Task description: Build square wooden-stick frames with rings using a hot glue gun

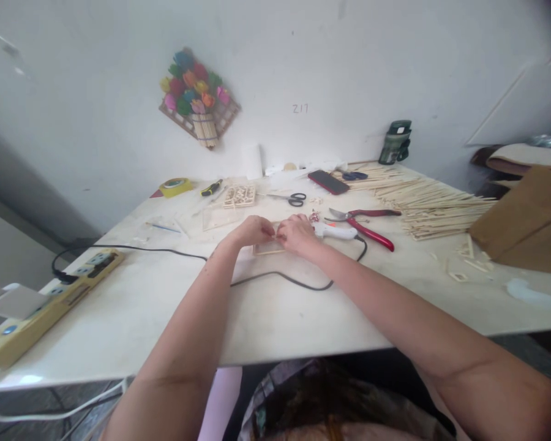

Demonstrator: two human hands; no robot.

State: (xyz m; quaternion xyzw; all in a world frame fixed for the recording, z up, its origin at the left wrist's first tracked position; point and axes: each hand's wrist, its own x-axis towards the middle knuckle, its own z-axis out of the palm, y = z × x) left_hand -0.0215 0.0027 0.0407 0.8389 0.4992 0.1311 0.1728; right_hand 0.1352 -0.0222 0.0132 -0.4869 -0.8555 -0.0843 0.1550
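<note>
My left hand [256,231] and my right hand [296,233] meet at the middle of the table, fingertips pinched close together. Whatever they hold is too small and covered to make out. Under them lies a small rectangular frame of thin wooden sticks [267,252], partly hidden by the hands. Just right of my right hand a white glue gun [336,231] rests on the table, its front end hidden, with a black cord running from its handle. Behind my hands are a finished-looking wooden lattice panel [239,196] and black-handled scissors [296,199].
Red-handled pruning shears [367,222], a phone [328,182] and many loose wooden sticks [436,205] lie on the right, near a cardboard box [528,223]. Yellow tape [175,187] and a utility knife [211,188] lie back left. A power strip [68,300] borders the left edge; the cord [294,280] crosses in front.
</note>
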